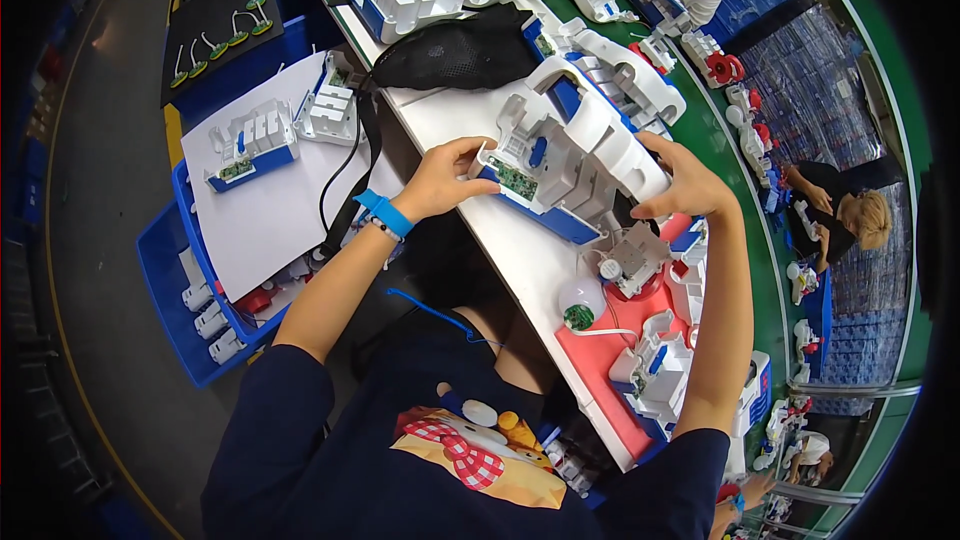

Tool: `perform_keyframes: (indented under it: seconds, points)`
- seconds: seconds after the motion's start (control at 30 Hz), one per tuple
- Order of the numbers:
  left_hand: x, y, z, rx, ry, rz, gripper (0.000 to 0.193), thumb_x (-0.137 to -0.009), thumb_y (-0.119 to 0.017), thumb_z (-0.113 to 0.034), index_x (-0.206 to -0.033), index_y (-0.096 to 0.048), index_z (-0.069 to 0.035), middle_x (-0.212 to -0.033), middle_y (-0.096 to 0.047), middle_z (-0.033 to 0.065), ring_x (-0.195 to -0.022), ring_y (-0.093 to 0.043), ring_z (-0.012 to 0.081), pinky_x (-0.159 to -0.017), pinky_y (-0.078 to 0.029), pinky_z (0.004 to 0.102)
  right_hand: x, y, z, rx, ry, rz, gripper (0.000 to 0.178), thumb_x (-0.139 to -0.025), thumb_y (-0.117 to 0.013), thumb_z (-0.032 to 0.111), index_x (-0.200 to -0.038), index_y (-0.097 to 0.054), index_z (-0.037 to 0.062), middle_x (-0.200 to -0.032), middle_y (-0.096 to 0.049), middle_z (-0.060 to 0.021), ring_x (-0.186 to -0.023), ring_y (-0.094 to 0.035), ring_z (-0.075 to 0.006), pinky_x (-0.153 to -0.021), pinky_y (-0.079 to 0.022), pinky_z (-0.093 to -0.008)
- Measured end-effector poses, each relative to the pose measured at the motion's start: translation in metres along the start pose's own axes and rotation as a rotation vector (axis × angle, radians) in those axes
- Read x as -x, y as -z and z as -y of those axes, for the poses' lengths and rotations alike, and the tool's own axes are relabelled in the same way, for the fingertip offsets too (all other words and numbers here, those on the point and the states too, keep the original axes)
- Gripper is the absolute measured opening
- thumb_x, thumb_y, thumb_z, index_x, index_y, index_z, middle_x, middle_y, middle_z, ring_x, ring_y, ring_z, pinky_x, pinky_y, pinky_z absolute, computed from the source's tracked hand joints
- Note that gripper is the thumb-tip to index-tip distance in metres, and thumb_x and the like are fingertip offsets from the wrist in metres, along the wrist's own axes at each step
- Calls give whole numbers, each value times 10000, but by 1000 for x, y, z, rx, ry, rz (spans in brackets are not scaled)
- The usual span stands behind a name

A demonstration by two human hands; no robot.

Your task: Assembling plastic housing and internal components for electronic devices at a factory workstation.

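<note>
White-and-blue moulded plastic housing (570, 155) with a green circuit board showing sits tilted on the white surface (530, 260), left hand (440, 180) fingers clamped on its near edge, right hand (690, 185) fingers curled over its far side — mid-assembly, seemingly needing careful alignment next.

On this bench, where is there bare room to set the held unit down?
Bare white bench lies below the white-and-blue unit, left of the pink mat. Bare white sheet sits below the small assembly. The mat and the belt are crowded.
</note>
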State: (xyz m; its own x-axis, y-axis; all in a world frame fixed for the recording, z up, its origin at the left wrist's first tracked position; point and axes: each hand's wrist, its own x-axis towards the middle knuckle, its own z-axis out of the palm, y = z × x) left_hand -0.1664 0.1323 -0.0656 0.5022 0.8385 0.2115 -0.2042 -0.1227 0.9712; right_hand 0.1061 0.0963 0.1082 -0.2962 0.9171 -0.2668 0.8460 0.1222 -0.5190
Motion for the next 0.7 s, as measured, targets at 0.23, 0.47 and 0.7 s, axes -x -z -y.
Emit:
perform_keyframes:
  seconds: [0.23, 0.47, 0.7]
  points:
    - [0, -1, -1, -25, 1, -9, 532, -631, -691, -46, -1096, -450, 48, -1030, -521, 116, -893, -520, 130, -809, -417, 240, 8, -10, 21, 184, 37, -81, 799, -398, -775, 306, -1065, -473, -11, -1026, -491, -143, -969, -471, -249, -860, -360, -304]
    - [0, 1, -1, -59, -4, -51, 531, -633, -696, -64, -1093, -455, 48, -1047, -518, 131, -919, -523, 145, -818, -420, 257, 22, -61, 36, 551, 26, -300, 796, -377, -778, 392, -1025, -521, 8, -1020, -473, -165, -963, -443, -335, -849, -344, -382]
    - [0, -2, -2, -63, 12, -46, 545, -624, -696, -61, -1098, -450, 48, -1052, -513, 134, -926, -521, 157, -822, -420, 261, 17, -69, 35, 563, 20, -446, 718, -525, -709, 432, -1074, -485, 27, -1017, -479, -168, -944, -449, -330, -817, -350, -385]
